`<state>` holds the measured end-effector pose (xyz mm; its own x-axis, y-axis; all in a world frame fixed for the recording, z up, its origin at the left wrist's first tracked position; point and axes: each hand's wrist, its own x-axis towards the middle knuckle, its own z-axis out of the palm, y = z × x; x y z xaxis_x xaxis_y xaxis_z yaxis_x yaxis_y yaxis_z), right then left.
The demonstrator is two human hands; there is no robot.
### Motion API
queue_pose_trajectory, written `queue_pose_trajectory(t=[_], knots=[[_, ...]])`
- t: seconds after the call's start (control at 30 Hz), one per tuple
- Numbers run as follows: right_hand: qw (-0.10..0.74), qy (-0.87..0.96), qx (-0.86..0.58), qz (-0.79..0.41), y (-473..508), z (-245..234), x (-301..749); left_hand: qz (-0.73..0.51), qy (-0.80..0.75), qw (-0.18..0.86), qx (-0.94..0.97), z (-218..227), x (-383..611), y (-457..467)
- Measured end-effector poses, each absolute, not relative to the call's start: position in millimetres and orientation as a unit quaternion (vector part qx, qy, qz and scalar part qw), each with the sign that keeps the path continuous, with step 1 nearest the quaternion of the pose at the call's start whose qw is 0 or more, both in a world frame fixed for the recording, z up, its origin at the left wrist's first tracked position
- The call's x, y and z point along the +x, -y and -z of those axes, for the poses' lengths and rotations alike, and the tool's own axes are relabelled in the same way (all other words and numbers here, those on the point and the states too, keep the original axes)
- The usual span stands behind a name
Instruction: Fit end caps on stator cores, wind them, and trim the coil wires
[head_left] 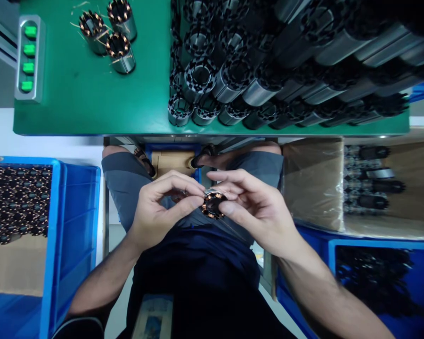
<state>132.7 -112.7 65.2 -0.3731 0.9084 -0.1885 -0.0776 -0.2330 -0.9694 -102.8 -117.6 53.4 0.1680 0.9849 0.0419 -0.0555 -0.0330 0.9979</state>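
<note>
Over my lap I hold a small motor stator (212, 204), a metal cylinder with copper windings showing at its end. My right hand (257, 207) grips it between thumb and fingers. My left hand (162, 207) is curled, its thumb and forefinger pinched against the stator's left edge, perhaps on a thin wire that I cannot make out. Three wound stators (109, 35) with loose copper wire ends stand on the green table (92, 103) at the far left.
A large stack of black unwound stators (268, 70) lies on the table's right half. A grey box with green buttons (28, 57) sits at its left edge. Blue bins (56, 226) with parts stand left and right, and a cardboard box (374, 188) right.
</note>
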Motion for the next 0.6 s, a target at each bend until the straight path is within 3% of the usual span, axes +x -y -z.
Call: queue_pose_trajectory(t=[0.3, 0.6], knots=[[0.349, 0.495, -0.424, -0.673, 115.9, -56.7, 134.1, -0.472, -0.426, 0.545, 0.546, -42.5, -95.9, 130.1], [0.441, 0.465, -0.45, -0.622, 117.7, -63.6, 133.2, -0.47, -0.518, 0.509, 0.502, -8.9, -101.6, 144.6]])
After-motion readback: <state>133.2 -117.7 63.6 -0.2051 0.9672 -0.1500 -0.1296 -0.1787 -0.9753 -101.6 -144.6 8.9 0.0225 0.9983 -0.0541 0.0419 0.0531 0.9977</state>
